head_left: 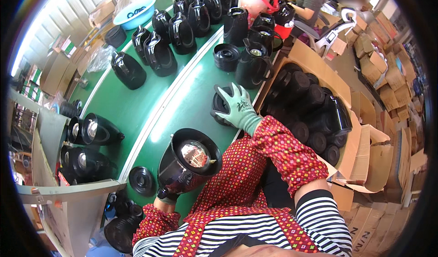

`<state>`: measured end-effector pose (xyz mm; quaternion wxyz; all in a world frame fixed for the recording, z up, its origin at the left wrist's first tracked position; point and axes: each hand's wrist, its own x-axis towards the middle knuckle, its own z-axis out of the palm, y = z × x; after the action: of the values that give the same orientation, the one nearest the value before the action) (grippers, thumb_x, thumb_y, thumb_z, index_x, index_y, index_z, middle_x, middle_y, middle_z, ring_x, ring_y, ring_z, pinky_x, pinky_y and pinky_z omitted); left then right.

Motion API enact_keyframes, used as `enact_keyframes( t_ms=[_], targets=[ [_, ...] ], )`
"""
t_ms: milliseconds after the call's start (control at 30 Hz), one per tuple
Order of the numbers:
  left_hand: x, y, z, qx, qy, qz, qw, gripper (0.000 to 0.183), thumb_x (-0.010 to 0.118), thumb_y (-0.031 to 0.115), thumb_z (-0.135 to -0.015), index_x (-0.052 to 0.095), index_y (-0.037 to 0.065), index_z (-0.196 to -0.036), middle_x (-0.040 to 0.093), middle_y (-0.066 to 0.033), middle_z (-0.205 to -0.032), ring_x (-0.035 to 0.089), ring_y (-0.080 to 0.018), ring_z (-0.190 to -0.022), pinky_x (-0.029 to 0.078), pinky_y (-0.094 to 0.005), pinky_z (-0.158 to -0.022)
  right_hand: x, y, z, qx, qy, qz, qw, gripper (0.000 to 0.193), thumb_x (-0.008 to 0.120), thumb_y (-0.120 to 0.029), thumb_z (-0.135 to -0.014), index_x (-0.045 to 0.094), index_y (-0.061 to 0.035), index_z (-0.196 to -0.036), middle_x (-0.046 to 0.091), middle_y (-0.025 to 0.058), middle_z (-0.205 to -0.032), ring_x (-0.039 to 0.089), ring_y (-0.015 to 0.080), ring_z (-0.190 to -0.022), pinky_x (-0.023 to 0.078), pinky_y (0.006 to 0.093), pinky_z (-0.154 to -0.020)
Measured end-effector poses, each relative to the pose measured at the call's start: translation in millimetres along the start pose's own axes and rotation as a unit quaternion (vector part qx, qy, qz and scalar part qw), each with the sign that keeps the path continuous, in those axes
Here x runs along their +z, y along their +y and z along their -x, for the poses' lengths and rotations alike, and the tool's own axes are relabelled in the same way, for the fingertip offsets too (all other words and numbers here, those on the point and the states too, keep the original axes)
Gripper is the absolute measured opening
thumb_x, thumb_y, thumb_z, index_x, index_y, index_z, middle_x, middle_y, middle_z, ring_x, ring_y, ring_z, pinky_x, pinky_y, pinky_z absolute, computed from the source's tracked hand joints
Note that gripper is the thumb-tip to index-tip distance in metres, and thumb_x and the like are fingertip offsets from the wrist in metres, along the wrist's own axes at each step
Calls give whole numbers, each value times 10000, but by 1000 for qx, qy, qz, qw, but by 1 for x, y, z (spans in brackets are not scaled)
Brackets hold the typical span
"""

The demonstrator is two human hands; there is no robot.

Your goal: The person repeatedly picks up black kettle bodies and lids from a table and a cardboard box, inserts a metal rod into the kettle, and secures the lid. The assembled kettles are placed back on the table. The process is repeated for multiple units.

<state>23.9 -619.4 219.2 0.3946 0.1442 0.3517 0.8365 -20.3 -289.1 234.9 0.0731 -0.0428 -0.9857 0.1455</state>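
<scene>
My left hand (167, 197), mostly hidden under it, holds up a glossy black vacuum jug (175, 166), tilted so its wide open end faces me. A silvery liner (195, 154) shows inside that opening. My right hand (237, 103), in a pale green glove with dark fingertips, is closed over a black round ribbed cap (220, 103) on the green conveyor belt. Just beyond it stand an open black jug (252, 67) and another round black part (226, 56). Near the jug in my left hand, a black disc (142, 181) lies flat on the belt.
Several black jugs (182, 31) stand along the far belt, and more lie on their sides (98, 129) at the left. A cardboard box (315, 58) full of black jugs sits at my right. A blue basin (135, 13) holds black rings. Another person (310, 4) sits at the far right.
</scene>
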Motion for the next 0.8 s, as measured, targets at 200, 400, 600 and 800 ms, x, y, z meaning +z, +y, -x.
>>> enact_keyframes(
  t_ms=[200, 400, 600, 800],
  targets=[
    [19, -23, -19, -50, -100, 45, 993, 571, 509, 253, -1120, 350, 28, -1620, 465, -155, -1615, 523, -263, -1429, 441, -404, -1204, -94, -24, 93, -92, 90, -454, 881, 895, 755, -470, -924, 394, -27, -1613, 422, 284, -1591, 416, 441, -1477, 331, 475, -1227],
    [54, -45, -31, -55, -175, -19, 983, 549, 423, 281, -1147, 346, 4, -1615, 455, -188, -1612, 509, -293, -1444, 432, -423, -1220, -138, -35, 176, -101, 83, -343, 930, 855, 718, -503, -947, 445, -8, -1588, 437, 260, -1602, 400, 435, -1495, 300, 500, -1231],
    [86, -50, -37, -134, -166, -46, 976, 549, 444, 281, -1089, 390, -2, -1556, 489, -207, -1541, 521, -305, -1403, 439, -425, -1195, -153, -38, 218, -79, 123, -355, 923, 839, 686, -545, -962, 470, -16, -1577, 433, 257, -1600, 394, 429, -1496, 304, 503, -1223],
    [101, -35, -26, 70, -101, -326, 937, 586, 645, 261, -929, 512, -14, -1429, 595, -195, -1396, 611, -296, -1264, 495, -409, -1105, -154, -32, 239, -59, 144, -424, 892, 812, 656, -533, -983, 465, -11, -1576, 401, 261, -1617, 382, 412, -1511, 289, 497, -1233]
  ],
)
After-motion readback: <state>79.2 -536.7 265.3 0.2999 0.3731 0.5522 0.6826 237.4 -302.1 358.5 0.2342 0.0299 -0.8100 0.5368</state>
